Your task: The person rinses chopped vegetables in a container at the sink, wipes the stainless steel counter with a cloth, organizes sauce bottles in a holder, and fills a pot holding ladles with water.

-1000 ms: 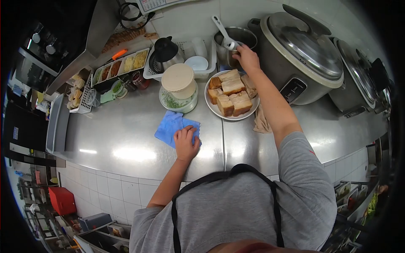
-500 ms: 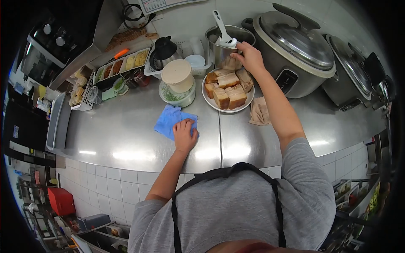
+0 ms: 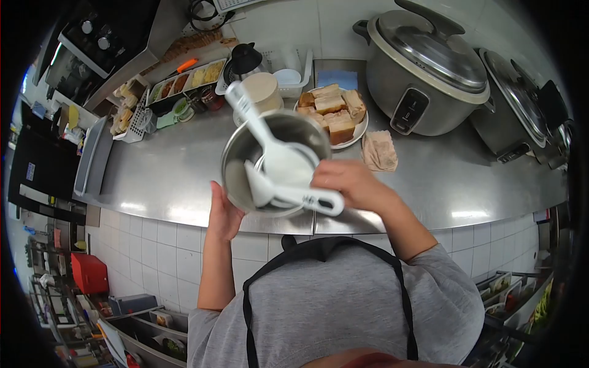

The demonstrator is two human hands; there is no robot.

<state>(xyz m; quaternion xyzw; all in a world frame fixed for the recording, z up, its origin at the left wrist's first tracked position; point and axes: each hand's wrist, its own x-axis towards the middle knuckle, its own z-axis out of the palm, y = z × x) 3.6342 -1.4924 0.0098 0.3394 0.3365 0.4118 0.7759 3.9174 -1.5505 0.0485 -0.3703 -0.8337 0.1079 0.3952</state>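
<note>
A round steel pot [image 3: 233, 175] is held up over the front of the counter, tilted toward me. Two white rice paddles [image 3: 285, 162] stick out of it, one handle pointing up-left and the other to the right. My right hand [image 3: 353, 184] is closed at the pot's right side, its fingertips partly hidden behind the rim and a paddle. At the lower left, my left hand [image 3: 225, 214] touches the pot's outer wall with the thumb raised and the other fingers hidden. Behind the pot is a plate of thick meat blocks [image 3: 331, 107].
A large rice cooker [image 3: 423, 67] stands at the back right, with a second cooker [image 3: 512, 98] beyond it. Beside the plate lies a beige cloth [image 3: 379, 151]. A blue cloth [image 3: 337, 80] is at the back. Lidded tubs [image 3: 261, 91] and a topping tray [image 3: 187, 83] are to the left.
The pot has come from the back of the counter to the front, lifted by my right hand. My left hand has left the blue cloth at the front and moved to the pot.
</note>
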